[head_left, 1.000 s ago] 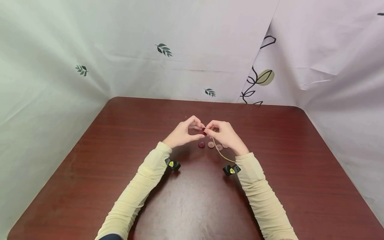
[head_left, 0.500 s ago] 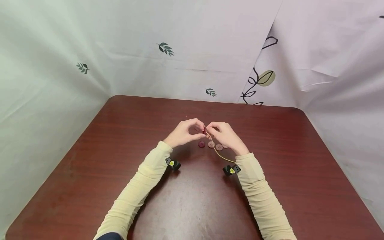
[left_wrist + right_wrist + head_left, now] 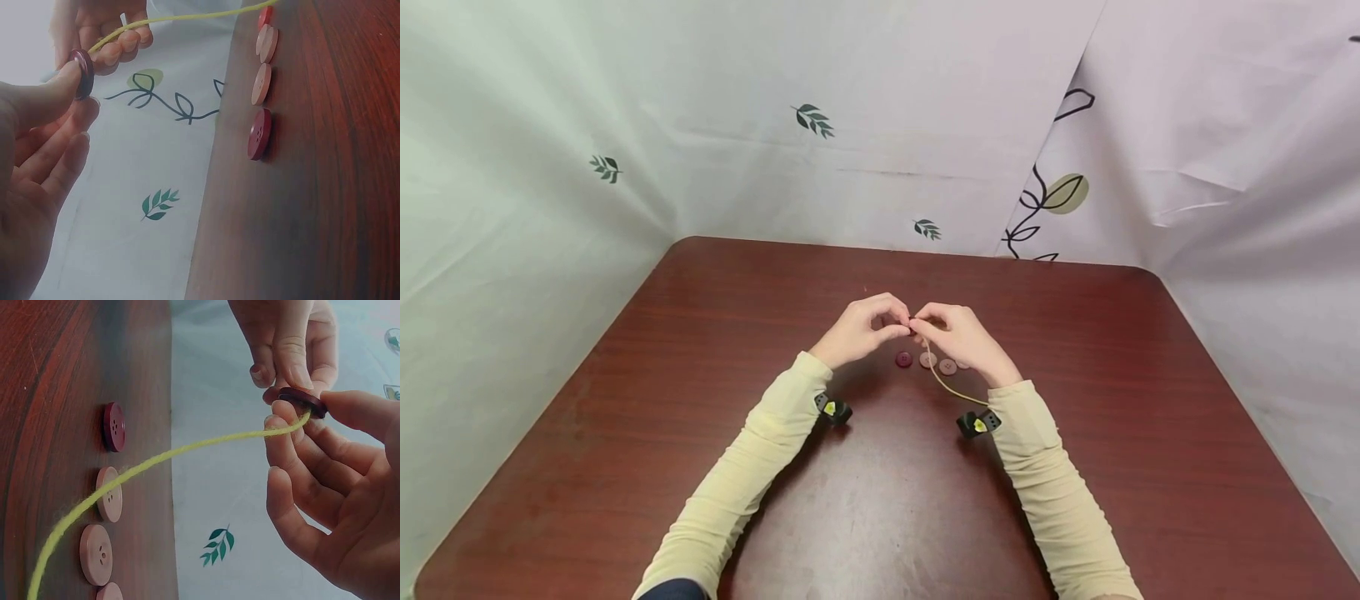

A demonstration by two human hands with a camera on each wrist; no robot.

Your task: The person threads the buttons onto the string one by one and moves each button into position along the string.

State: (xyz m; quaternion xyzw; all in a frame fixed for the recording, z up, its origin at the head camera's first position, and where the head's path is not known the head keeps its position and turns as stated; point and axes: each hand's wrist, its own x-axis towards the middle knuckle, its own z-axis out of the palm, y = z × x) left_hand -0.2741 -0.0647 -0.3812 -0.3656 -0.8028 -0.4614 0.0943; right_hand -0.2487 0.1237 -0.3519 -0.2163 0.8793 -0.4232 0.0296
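Observation:
Both hands meet above the table, at a dark red button (image 3: 303, 400) seen nearly edge-on. My left hand (image 3: 861, 332) pinches it between thumb and fingers. My right hand (image 3: 961, 337) also holds the button, its thumb on the rim and fingers behind. A yellow cord (image 3: 187, 448) runs from the button's face and droops past the right wrist. The cord's other end and the button's far face are hidden. A second dark red edge (image 3: 270, 395) shows beside the left fingers; I cannot tell whether it is another button.
Below the hands, a dark red button (image 3: 904, 359) and several pink buttons (image 3: 928, 360) lie in a row on the brown table (image 3: 775, 517). In the left wrist view, a red button (image 3: 265, 17) stands at the row's end. A white leaf-print sheet (image 3: 880, 125) hangs behind.
The fingers of both hands have shifted slightly around the held button, and the left thumb and fingers have drawn closer together. The cord hangs in a different curve. The table buttons have stayed put.

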